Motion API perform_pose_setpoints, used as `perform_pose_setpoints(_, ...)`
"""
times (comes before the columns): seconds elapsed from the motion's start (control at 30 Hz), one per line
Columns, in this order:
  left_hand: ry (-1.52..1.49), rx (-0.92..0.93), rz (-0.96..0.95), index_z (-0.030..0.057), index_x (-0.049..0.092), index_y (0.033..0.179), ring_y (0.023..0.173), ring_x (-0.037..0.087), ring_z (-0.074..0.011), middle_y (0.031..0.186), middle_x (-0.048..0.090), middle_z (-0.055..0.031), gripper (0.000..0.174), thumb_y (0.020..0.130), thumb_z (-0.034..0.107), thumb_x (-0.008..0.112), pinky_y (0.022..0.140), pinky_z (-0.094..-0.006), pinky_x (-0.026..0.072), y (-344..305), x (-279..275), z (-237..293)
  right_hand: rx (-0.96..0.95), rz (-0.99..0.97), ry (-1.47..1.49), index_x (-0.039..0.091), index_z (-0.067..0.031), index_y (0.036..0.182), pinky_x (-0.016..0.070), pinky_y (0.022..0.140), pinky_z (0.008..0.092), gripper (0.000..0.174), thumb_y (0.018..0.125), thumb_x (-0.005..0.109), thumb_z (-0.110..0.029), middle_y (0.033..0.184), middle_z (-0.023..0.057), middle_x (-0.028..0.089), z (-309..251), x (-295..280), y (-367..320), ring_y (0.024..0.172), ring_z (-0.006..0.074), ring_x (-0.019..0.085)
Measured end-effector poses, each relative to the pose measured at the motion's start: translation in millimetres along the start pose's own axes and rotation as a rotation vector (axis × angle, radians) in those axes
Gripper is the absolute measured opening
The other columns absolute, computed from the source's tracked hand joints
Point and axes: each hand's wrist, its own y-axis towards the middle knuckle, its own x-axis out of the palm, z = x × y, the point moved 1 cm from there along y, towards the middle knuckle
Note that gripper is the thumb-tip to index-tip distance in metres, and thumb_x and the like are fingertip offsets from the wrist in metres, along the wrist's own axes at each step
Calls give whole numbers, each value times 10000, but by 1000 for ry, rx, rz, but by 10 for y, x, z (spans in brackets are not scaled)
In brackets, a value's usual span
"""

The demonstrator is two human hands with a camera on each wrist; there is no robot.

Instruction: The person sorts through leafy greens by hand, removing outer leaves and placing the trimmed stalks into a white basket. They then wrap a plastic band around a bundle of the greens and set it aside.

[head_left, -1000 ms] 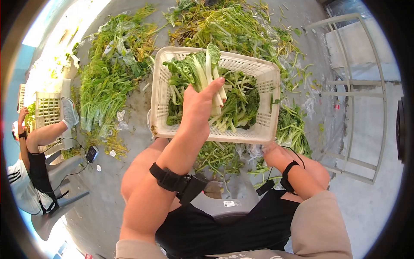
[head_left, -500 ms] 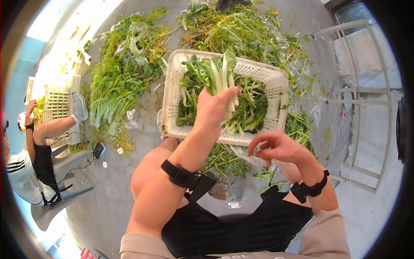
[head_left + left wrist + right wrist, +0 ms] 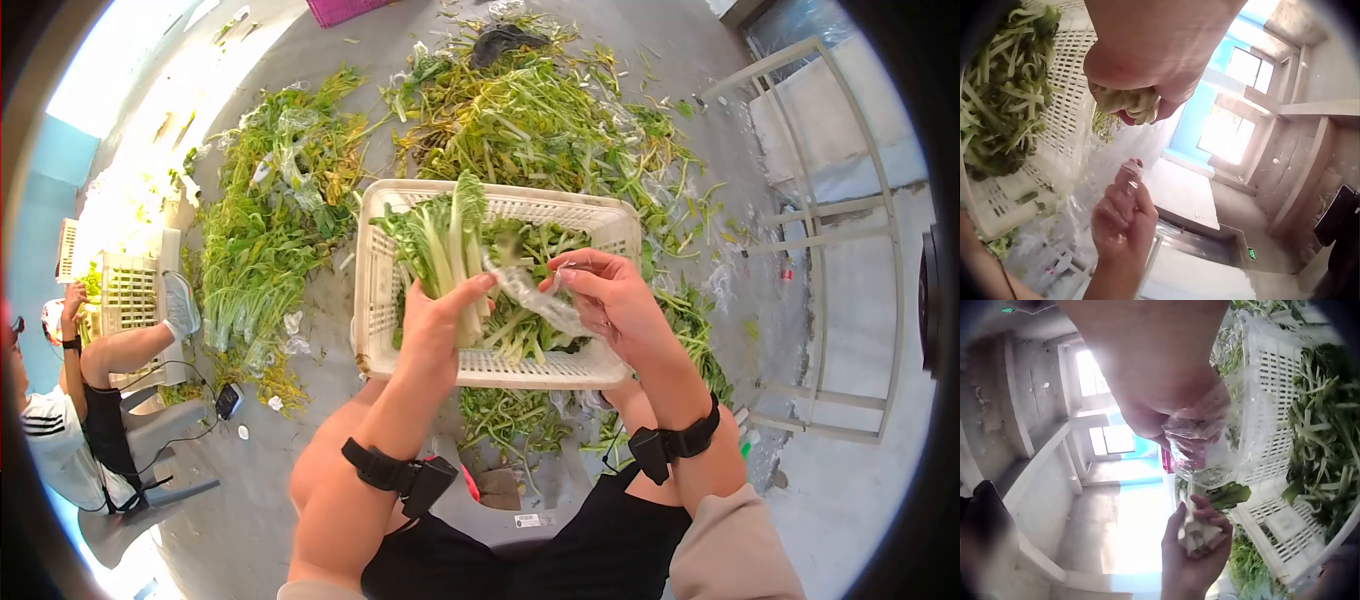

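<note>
The left hand, in the middle of the head view, curls its fingers and thumb around a bunch of leafy greens with thick white stems. The leaves point to the top of the frame, and the left wrist view shows the cut stem ends poking out of the hand. The right hand, just right of the middle, pinches a thin, crinkly piece of clear plastic between its thumb and fingers. The plastic stretches left toward the bunch; I cannot tell if they touch.

Under both hands sits a white plastic basket with small holes. Loose green leaves and pale stems lie inside it. The bunch is over the basket's left part.

A big messy heap of green and yellow plants lies on the grey floor at the upper middle. Another heap of long green plants lies at the upper left. A person in a white shirt with black stripes sits at the far left. A pale metal frame stands at the right.
</note>
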Motion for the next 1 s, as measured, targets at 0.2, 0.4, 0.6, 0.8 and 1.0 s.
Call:
perform_pose_setpoints(0.2, -2, -1, -54, 23, 561, 1187, 801, 657, -155, 967, 673, -66, 449, 802, 54, 789, 691, -297, 538, 11, 89, -93, -269, 286, -764, 741, -15, 1023, 474, 576, 259, 166, 897, 679, -105, 890, 46, 737, 154, 45, 218, 650, 83, 597)
perform_pose_setpoints(0.4, 35, -11, -10, 18, 565, 1171, 769, 656, -157, 956, 666, -66, 440, 799, 65, 795, 685, -299, 536, -87, 197, -162, -423, 398, -892, 726, 11, 983, 461, 577, 255, 170, 887, 701, -128, 806, 64, 721, 266, -27, 227, 616, 79, 567)
perform_pose_setpoints(0.6, 28, -51, 77, 9, 564, 1160, 778, 657, -156, 964, 663, -67, 427, 808, 86, 793, 691, -300, 542, -126, 204, -408, -234, 459, -522, 717, 11, 918, 394, 501, 220, 178, 942, 684, -163, 726, 21, 685, 257, 21, 196, 565, 39, 518)
perform_pose_setpoints(0.8, 114, -143, 37, 0, 546, 1223, 907, 642, -146, 1073, 660, -85, 461, 844, 122, 779, 795, -307, 513, -200, 302, -536, -202, 421, -496, 719, -1, 929, 419, 494, 208, 172, 941, 686, -169, 731, 21, 697, 344, 32, 234, 558, 35, 535)
perform_pose_setpoints(1.0, 98, -118, 3, -8, 539, 1240, 941, 638, -153, 1098, 658, -97, 480, 846, 128, 777, 808, -309, 511, -181, 288, -610, -174, 410, -512, 717, -3, 935, 426, 483, 213, 176, 946, 676, -174, 739, 22, 700, 378, 42, 242, 552, 42, 541)
